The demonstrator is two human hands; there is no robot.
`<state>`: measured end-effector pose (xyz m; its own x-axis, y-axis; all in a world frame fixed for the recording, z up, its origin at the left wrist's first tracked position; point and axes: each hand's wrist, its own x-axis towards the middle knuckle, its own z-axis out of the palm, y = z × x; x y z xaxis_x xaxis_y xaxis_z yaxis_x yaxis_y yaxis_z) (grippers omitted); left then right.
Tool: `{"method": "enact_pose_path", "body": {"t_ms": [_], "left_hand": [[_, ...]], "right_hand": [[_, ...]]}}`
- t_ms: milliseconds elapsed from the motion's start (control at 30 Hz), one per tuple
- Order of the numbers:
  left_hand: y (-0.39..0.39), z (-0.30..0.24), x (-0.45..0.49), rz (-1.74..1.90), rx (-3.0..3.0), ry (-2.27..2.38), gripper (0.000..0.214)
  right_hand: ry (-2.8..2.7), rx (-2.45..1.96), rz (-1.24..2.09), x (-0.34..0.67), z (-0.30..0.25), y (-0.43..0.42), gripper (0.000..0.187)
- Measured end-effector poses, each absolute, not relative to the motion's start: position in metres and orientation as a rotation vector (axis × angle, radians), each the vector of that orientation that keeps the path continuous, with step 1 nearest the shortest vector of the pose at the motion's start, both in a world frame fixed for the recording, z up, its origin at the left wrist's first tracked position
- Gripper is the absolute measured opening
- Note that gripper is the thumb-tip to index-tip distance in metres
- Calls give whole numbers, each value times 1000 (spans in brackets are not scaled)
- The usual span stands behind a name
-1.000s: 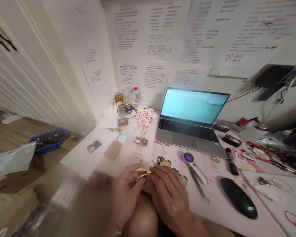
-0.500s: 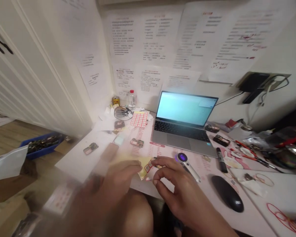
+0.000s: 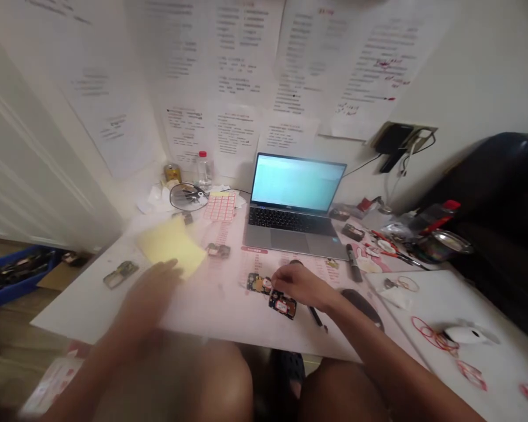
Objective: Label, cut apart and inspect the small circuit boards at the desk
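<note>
Though the left hand [image 3: 152,291] is too blurred to tell its grip, the right hand [image 3: 301,287], fingers bunched, touches a phone circuit board [image 3: 283,306] on the desk [image 3: 70,313], a light, stiff, fragile piece best taken by its edges.

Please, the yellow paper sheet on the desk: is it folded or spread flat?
Spread flat: the yellow paper sheet lies open on the white desk, no fold showing, near the blurred left hand.

Printed sheets [image 3: 242,53] on white wall [image 3: 479,70], wooden floor [image 3: 9,351], white door [image 3: 22,146]
</note>
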<state>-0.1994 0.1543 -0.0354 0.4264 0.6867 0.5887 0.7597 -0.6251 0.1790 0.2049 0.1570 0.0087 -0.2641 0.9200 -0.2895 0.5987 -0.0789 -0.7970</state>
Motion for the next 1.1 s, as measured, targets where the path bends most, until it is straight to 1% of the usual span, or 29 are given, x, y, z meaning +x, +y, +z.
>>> {"method": "enact_pose_path", "body": {"t_ms": [67, 133, 200, 267, 333, 433, 600, 767, 833, 1100], "left_hand": [[147, -51, -191, -973, -2564, -1331, 37], [134, -58, -171, -1059, -2527, -1426, 41], [125, -58, -141, -1152, -2571, -1466, 38], [122, -53, -108, -1135, -2755, -1466, 34], [127, -47, -80, -1040, -2917, -1432, 29], [138, -42, -55, -899, -3130, -1361, 27], [145, -48, -50, -878, -3175, -1305, 31], [143, -52, -51, -891, -3158, -1311, 27], [143, -53, -51, -893, -3157, -1307, 28], [143, -52, -51, -916, -3169, -1306, 31]], "right_hand": [[-1918, -1673, 1320, 198, -1, 165, 27], [-1970, -1697, 1353, 194, -8, 172, 29], [-2008, -1715, 1374, 192, -13, 177, 30], [-2027, -1736, 1384, 191, -14, 181, 29], [-2028, -1758, 1394, 190, -12, 184, 26], [-2022, -1781, 1411, 189, -8, 186, 22], [-2055, -1787, 1438, 189, -4, 190, 21], [-2147, -1808, 1439, 188, -1, 195, 36], [-2187, -1818, 1441, 187, 0, 197, 39], [-2264, -1885, 1390, 183, -1, 203, 34]]}}
